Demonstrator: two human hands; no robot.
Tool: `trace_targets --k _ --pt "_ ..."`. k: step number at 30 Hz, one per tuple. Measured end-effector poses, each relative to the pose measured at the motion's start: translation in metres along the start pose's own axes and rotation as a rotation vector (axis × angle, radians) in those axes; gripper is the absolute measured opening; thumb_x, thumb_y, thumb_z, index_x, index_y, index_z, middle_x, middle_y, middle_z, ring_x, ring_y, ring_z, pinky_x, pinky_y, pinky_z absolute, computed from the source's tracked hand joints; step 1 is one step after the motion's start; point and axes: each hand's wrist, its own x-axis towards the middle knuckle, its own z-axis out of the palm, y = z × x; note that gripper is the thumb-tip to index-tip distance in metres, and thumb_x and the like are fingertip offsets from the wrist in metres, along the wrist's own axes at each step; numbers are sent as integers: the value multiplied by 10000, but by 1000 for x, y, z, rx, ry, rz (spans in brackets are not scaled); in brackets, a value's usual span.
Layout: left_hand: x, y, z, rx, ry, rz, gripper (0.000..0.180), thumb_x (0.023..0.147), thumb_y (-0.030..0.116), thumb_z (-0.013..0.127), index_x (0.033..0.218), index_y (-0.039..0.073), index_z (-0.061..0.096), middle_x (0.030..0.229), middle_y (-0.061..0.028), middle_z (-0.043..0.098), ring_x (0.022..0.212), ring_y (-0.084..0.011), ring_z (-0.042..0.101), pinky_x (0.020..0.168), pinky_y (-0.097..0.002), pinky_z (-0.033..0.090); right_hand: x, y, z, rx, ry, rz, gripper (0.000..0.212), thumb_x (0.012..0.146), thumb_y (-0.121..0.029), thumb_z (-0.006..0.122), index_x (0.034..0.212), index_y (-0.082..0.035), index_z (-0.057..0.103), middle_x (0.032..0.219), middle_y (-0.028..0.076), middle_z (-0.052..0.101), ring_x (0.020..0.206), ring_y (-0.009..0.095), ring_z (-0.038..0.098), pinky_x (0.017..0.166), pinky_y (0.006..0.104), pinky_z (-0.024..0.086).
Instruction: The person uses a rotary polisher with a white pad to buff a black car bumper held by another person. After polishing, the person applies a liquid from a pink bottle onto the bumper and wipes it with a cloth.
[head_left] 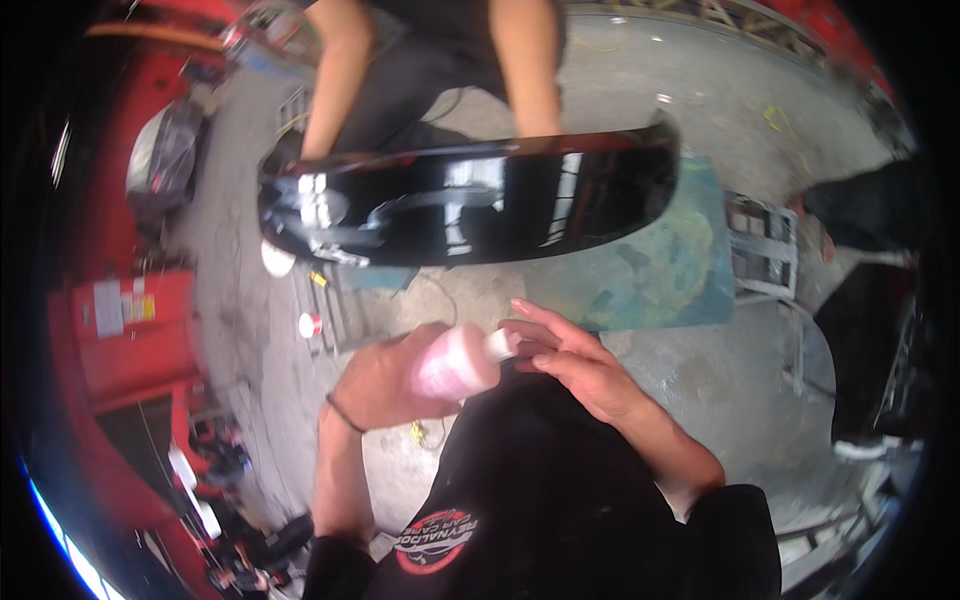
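Observation:
My left hand [378,378] is wrapped round a pink plastic bottle [450,366], tilted so that its white cap [502,345] points to the right. Beside the cap is my right hand [572,362], its fingers apart and partly curved; whether a fingertip touches the cap I cannot tell. Beyond both hands lies a long, glossy black curved panel [500,208], like a car body part, with window reflections and hazy smears on its left half. A person across from me has both arms [338,85] reaching down to its far edge; that person's hands are mostly hidden behind it.
Under the panel's right side lies a green, blotchy board [670,270]. A grey metal frame [765,245] stands right of it. A red-and-white cup [310,325] sits left of my hands. Red cabinets [140,335] line the left. Another person's dark-clothed leg [870,208] shows far right.

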Motion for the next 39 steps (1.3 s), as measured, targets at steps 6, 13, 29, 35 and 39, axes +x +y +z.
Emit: trace_targets --k 6,13,29,35,39 --pt "-21 12 -25 243 -49 -144 855 660 358 985 1405 130 634 1066 -193 789 970 -433 778 856 -496 625 10 20 9 273 -153 180 739 1044 -45 514 1752 -88 310 1656 117 485 1467 317 557 1230 483 434" --pt "-42 -6 -39 299 -61 -210 815 715 416 949 1407 128 627 1045 -210 783 976 -441 770 884 -511 604 30 36 18 356 -185 280 736 1034 -71 548 1736 -50 329 1660 100 485 1510 367 524 1223 503 447" --pt "-93 -139 36 -197 100 -38 928 699 424 1014 1469 116 599 1166 -173 791 1096 -391 768 958 -471 597 42 96 57 322 -189 234 721 1045 -146 531 1736 -84 337 1765 109 397 1536 370 481 1252 565 406" --pt "-64 -153 133 -942 141 98 1019 734 334 1035 1567 51 521 1329 -143 731 1248 -249 700 1077 -400 540 9 94 51 347 -177 73 654 1068 -224 524 1710 -145 426 1800 133 336 1545 403 465 1264 608 377" --pt "-68 -143 177 -1124 245 110 1039 740 300 1037 1573 7 489 1371 -123 700 1274 -238 670 1101 -413 529 -9 78 13 416 -135 -41 610 1070 -255 531 1669 -144 492 1779 160 371 1511 410 504 1260 611 384"
